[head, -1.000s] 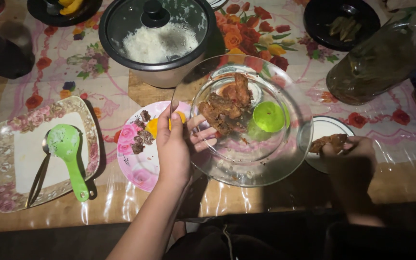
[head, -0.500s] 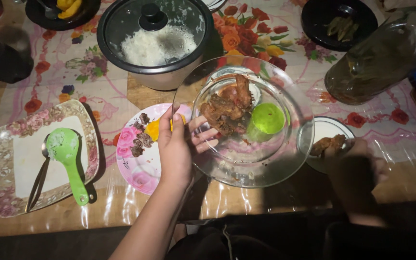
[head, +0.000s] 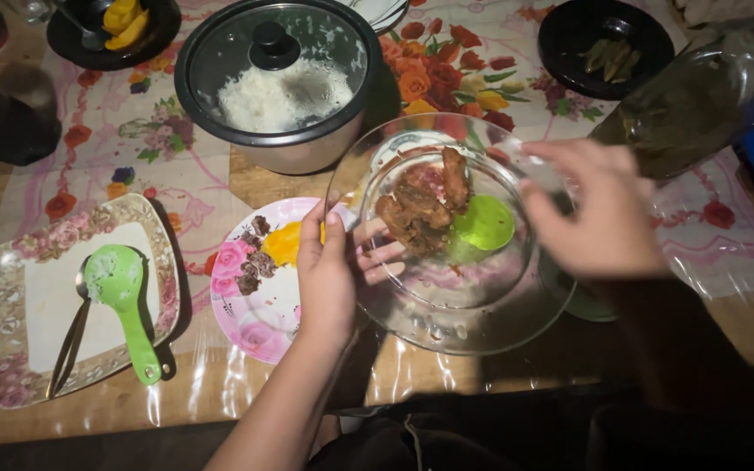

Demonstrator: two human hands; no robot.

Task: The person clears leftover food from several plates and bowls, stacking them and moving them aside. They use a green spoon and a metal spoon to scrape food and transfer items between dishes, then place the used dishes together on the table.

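Since a moment ago, right hand [head: 599,214] rose from the near-right plate, fingers loosely spread, blurred over the glass bowl [head: 451,301]. Left hand [head: 333,270] pinches its near-left rim; keep it level.

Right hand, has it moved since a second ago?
Yes. The right hand has come up and left from the small plate at the table's near edge, and now reaches over the glass bowl's right rim.

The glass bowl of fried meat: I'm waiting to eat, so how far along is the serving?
Done: the pink plate already carries some food. In hand: the left hand tilts the glass bowl while the right hand reaches over its rim. Left: the fried meat is inside the bowl.
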